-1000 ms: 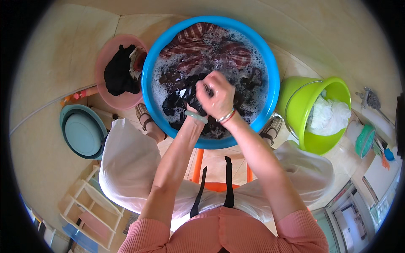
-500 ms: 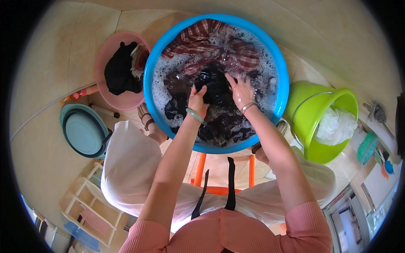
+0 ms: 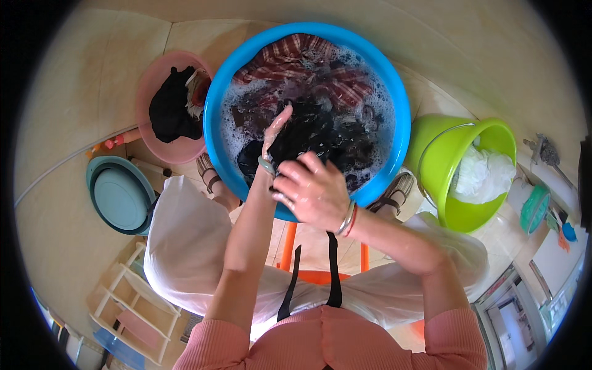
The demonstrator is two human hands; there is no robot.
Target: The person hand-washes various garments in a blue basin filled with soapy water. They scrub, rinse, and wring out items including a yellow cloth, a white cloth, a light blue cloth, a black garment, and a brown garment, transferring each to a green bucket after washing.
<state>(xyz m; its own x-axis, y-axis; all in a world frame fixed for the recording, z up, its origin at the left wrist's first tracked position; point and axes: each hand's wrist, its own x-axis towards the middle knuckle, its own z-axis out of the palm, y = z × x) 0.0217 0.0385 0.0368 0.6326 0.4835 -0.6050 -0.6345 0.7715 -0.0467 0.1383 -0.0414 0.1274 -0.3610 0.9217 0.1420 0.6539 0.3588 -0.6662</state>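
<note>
Blue tub (image 3: 402,120): L hand (image 3: 275,132) extended at blk cloth (image 3: 303,132); R hand (image 3: 313,194) half-curled over near edge; grips unclear. Plaid cloth (image 3: 287,57), far edge, untouched; I est. part-done.

Our ribbed pink top (image 3: 327,339), white trousers (image 3: 188,240), brown sandals (image 3: 209,174), pale green bangle (image 3: 266,165), thinner bracelets (image 3: 347,217) (silver, red).

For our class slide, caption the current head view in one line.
Blue basin of suds: left hand at black cloth, right hand over the near rim, plaid cloth beyond.
</note>
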